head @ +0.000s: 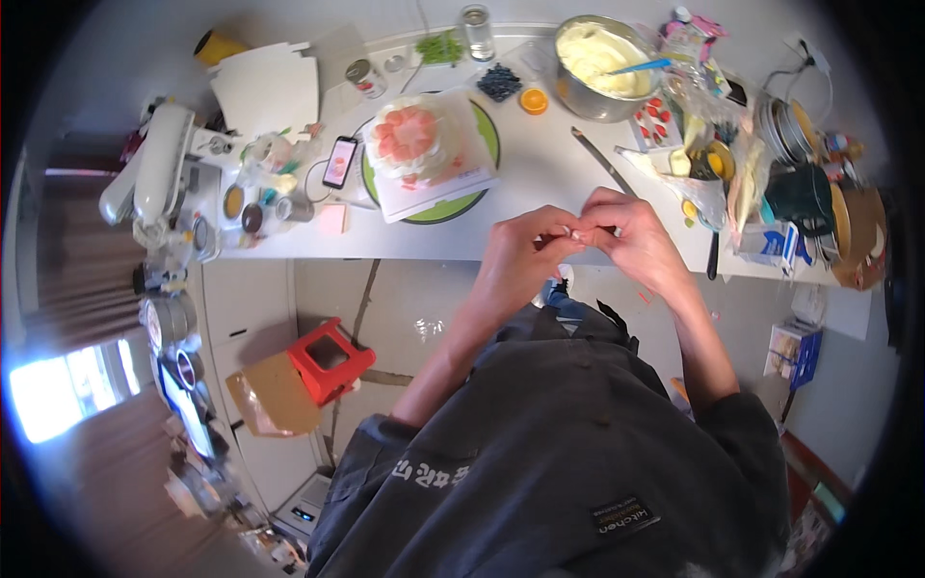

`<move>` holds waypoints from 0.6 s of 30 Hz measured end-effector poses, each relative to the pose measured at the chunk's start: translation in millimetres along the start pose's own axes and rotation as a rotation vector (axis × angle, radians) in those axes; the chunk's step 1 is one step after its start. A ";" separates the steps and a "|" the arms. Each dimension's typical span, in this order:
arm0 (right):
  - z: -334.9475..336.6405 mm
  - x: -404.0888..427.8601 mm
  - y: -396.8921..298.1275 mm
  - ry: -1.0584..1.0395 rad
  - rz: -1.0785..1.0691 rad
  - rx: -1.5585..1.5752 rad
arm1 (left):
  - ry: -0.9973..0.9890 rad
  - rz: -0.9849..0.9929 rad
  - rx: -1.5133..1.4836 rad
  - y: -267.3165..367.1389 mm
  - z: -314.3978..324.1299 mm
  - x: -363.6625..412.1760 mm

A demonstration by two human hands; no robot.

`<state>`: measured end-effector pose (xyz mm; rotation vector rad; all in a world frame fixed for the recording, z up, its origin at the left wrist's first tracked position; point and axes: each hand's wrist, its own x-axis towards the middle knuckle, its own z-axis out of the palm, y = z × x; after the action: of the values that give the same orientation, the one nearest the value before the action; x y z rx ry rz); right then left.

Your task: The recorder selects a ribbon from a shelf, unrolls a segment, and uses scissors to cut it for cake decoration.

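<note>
My left hand [531, 246] and my right hand [627, 235] meet above the counter's front edge, fingertips pinched together. Something small and whitish shows between them; too little of it is visible to name it. Beyond my left hand, a white-frosted cake [408, 141] with pink pieces on top sits on a white board [473, 155] over a green round mat [485, 130]. A long metal spatula or knife [603, 160] lies just past my right hand. Half an orange [534, 101] and a heap of blueberries [498, 82] are farther back.
A steel bowl of cream [603, 105] stands at the back, near strawberries [654, 121]. Piping bags [697, 180] and a dark jug [798, 199] crowd the right. At left are a phone [340, 162], a stand mixer [162, 162] and jars. A red stool [332, 361] stands on the floor.
</note>
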<state>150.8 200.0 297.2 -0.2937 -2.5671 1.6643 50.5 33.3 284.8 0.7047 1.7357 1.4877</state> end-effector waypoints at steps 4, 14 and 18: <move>4.5 -3.3 5.3 -0.010 0.066 0.023 | 0.014 0.112 0.078 -5.5 -0.3 -1.8; 10.0 -12.7 28.3 -0.084 0.328 0.551 | -0.041 -0.044 -0.179 -12.1 -11.6 -12.8; 21.1 -9.2 21.9 -0.031 0.333 0.661 | -0.087 -0.040 -0.278 -16.1 -19.2 -15.2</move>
<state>159.2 188.0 269.0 -0.6618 -1.8948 2.5150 44.7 7.2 272.8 0.5762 1.4339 1.6061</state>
